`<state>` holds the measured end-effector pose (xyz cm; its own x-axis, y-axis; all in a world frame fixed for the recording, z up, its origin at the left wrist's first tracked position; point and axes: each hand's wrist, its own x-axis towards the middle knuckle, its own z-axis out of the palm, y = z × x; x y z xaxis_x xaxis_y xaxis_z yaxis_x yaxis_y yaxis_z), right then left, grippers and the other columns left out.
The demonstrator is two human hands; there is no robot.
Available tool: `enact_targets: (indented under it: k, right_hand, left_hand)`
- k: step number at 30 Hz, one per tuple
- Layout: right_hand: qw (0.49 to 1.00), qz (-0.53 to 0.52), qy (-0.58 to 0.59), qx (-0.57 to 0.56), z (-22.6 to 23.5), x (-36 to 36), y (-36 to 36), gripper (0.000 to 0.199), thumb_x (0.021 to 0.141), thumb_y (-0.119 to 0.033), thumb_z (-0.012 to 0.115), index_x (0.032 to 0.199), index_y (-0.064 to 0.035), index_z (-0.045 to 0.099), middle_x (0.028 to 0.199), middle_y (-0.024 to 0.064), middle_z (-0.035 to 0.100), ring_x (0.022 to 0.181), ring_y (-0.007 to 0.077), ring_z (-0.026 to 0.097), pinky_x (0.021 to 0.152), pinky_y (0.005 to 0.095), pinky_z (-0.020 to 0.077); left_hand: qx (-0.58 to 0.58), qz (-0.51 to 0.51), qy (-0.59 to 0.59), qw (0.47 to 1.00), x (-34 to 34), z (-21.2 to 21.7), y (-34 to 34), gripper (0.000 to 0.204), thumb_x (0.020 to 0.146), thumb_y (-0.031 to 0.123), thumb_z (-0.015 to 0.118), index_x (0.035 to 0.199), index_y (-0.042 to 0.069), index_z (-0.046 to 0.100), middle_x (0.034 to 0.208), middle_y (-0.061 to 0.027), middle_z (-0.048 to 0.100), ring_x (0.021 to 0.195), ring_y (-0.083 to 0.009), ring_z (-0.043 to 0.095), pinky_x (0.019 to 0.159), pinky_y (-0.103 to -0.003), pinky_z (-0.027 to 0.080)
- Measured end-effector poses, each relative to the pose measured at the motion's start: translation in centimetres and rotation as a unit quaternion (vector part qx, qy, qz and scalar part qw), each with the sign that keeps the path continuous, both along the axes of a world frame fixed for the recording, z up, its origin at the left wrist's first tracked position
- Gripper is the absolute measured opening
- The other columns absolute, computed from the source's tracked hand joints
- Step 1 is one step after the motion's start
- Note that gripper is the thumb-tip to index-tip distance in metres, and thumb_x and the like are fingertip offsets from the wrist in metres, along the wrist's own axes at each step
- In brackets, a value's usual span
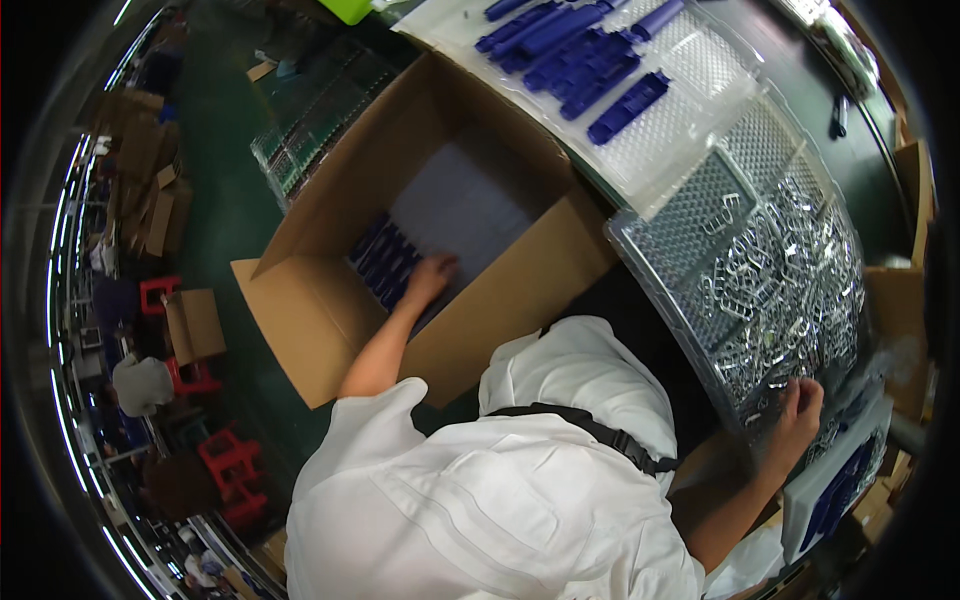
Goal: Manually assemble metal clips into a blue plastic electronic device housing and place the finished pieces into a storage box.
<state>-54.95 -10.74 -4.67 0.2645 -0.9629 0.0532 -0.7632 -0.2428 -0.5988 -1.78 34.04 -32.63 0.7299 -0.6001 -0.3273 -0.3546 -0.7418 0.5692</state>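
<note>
My left hand [430,280] reaches down into an open cardboard box [510,292], its fingers curled together; what they hold, if anything, is hidden. Beside it, rows of dark blue plastic parts [382,258] lie along the left of the box floor, next to a flat grey sheet [462,200]. Over at the right, my right hand [798,412] is at the near edge of a clear textured plastic tray [665,245]. Its thumb and fingers are pinched, but I cannot make out what is between them. Many shiny metal clips [780,285] are heaped in that tray.
Several long blue plastic parts [570,50] lie on a white textured sheet [700,40] beyond the box. A white tray with blue pieces [840,490] is at the lower right. Red stools [232,470] and a small carton [196,325] stand on the floor to the left.
</note>
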Motion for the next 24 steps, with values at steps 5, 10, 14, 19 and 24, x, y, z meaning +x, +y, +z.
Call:
enact_targets:
  k: [5,10,14,19,24]
  right_hand:
    - [0.996,0.071,-0.023,0.039,-0.2,-1.8,-1.8,0.015,0.104,-0.009,0.067,0.117,-0.0021,0.067,0.102,0.0003,0.064,0.085,0.0096,0.059,0.074,0.0256,0.048]
    - [0.989,0.066,-0.1,0.088,-0.4,-1.5,-1.4,0.018,0.105,-0.008,0.066,0.12,0.0001,0.067,0.11,0.0005,0.063,0.09,0.0081,0.057,0.078,0.0212,0.0459]
    - [0.991,0.015,-0.098,0.089,-1.9,-2.8,-1.7,0.018,0.104,-0.007,0.066,0.121,0.0001,0.066,0.11,0.0019,0.065,0.094,0.0089,0.06,0.083,0.0229,0.0487]
    - [0.998,-0.012,-0.055,0.012,-1.1,-3.4,-1.1,0.02,0.102,-0.004,0.068,0.121,0.0007,0.066,0.11,0.0034,0.065,0.096,0.012,0.061,0.088,0.0258,0.0496]
    - [1.0,0.018,0.023,0.0,0.1,-3.5,-1.6,0.018,0.104,-0.004,0.064,0.12,0.0025,0.069,0.113,0.0054,0.068,0.103,0.0134,0.062,0.095,0.0271,0.0486]
  left_hand:
    - [0.103,-0.175,0.147,0.968,-0.3,-4.4,-4.4,0.037,0.099,0.033,0.061,0.121,0.004,0.071,0.124,-0.0204,0.072,0.119,-0.0427,0.067,0.098,-0.05,0.054]
    - [0.159,-0.246,0.022,0.956,-0.2,-4.7,-7.0,0.031,0.096,0.03,0.061,0.11,0.004,0.07,0.117,-0.023,0.073,0.109,-0.044,0.07,0.089,-0.054,0.057]
    - [0.129,-0.22,-0.031,0.966,-0.2,-6.5,-5.6,0.026,0.092,0.028,0.064,0.104,0.005,0.07,0.109,-0.0226,0.075,0.096,-0.0457,0.073,0.079,-0.056,0.058]
    - [0.085,-0.069,-0.172,0.979,2.7,-4.8,1.6,0.023,0.089,0.027,0.066,0.097,0.007,0.073,0.095,-0.0195,0.076,0.086,-0.0417,0.074,0.075,-0.056,0.058]
    - [0.301,-0.11,-0.02,0.947,2.7,0.3,7.4,0.042,0.084,0.037,0.077,0.116,0.009,0.075,0.102,-0.0182,0.075,0.097,-0.0378,0.074,0.08,-0.052,0.059]
